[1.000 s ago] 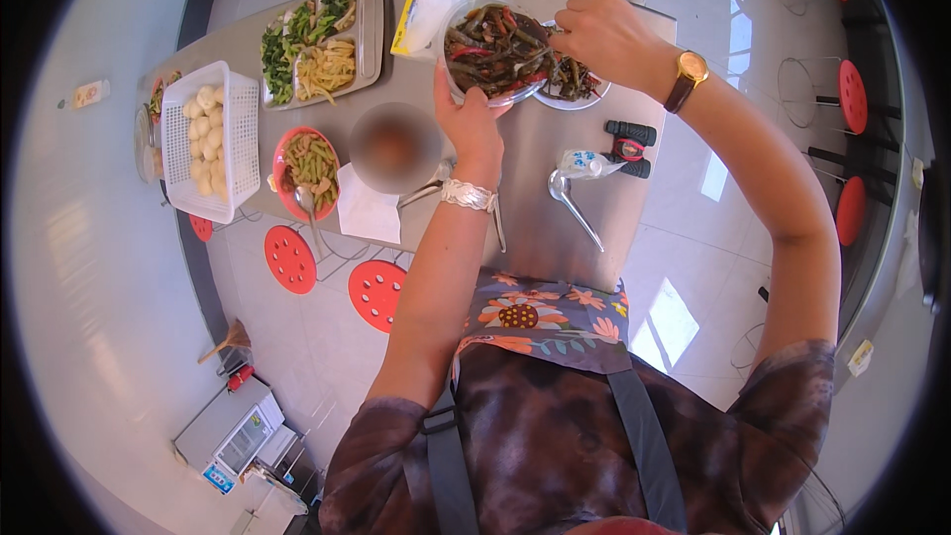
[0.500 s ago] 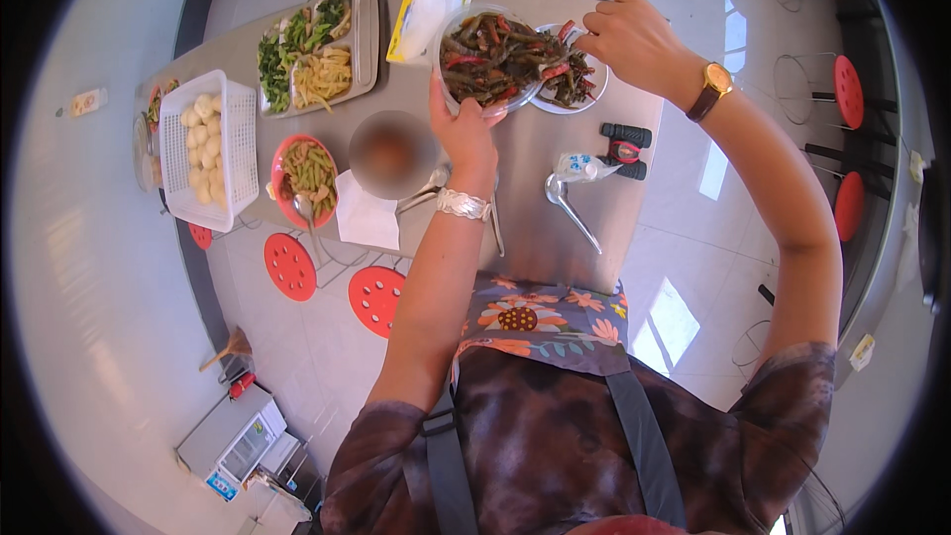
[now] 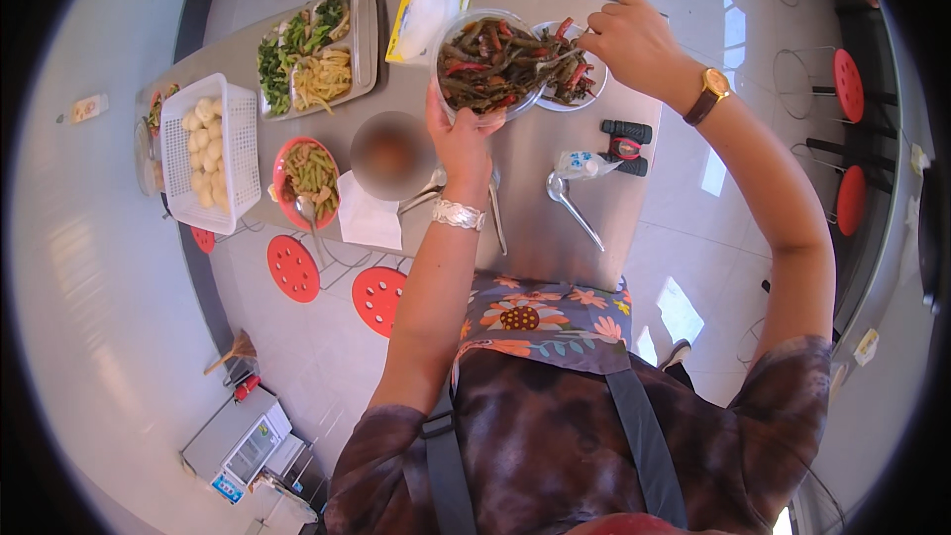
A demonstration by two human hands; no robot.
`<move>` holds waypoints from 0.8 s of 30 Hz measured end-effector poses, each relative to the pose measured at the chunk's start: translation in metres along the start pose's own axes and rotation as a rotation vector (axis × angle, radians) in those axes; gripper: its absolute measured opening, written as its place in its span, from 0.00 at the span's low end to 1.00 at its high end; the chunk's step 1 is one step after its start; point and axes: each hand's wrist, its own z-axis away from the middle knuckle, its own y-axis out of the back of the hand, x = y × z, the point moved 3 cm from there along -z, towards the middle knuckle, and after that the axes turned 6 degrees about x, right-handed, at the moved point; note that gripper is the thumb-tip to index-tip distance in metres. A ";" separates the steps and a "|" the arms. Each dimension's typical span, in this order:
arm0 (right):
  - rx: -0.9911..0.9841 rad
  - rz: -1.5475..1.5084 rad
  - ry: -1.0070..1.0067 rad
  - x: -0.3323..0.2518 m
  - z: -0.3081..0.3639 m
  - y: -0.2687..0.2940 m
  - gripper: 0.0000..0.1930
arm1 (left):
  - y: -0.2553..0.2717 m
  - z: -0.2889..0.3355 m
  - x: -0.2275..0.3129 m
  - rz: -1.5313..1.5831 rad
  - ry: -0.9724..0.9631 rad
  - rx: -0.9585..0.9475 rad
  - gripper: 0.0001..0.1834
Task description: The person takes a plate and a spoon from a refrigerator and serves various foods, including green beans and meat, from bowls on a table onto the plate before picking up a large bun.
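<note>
My left hand [image 3: 460, 135] grips the rim of a clear plastic bowl [image 3: 437, 61], tilted above the table. Dark green peppers and red chillies [image 3: 495, 59] fill it. A white plate [image 3: 594, 89] sits just right of the bowl, partly under it, with a smaller heap of the same peppers [image 3: 570, 79]. Over that plate my right hand [image 3: 634, 45] is closed in a pinch on a thin shiny utensil [image 3: 567, 56]. Its head lies among the peppers between bowl and plate, so its exact kind is unclear.
Left on the steel table [image 3: 525, 208] stand a white basket of pale round items [image 3: 230, 154], a compartment tray [image 3: 367, 50], a red bowl of green beans [image 3: 279, 188] and a blurred round thing [image 3: 394, 157]. A tissue box [image 3: 401, 35] is behind; a ladle [image 3: 575, 213] and binoculars [image 3: 626, 149] lie right.
The utensil's head has shifted slightly right, toward the plate. My left hand and the bowl have barely moved. Another person's hand now shows at the upper right edge.
</note>
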 end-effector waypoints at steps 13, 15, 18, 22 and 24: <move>-0.005 0.008 -0.062 0.013 0.019 0.004 0.09 | 0.008 0.004 -0.002 -0.050 0.036 0.026 0.34; 0.036 0.008 -0.078 0.011 0.014 0.010 0.08 | 0.011 0.005 -0.004 -0.032 0.042 0.033 0.34; 0.103 -0.013 -0.051 0.001 0.007 0.002 0.07 | 0.014 0.005 -0.008 -0.031 0.050 0.014 0.35; 0.069 0.014 -0.014 -0.005 0.006 -0.010 0.06 | 0.013 0.008 -0.003 -0.033 0.073 0.020 0.35; 0.055 0.045 -0.007 0.002 0.008 -0.009 0.07 | 0.015 0.009 -0.002 -0.020 0.088 0.029 0.34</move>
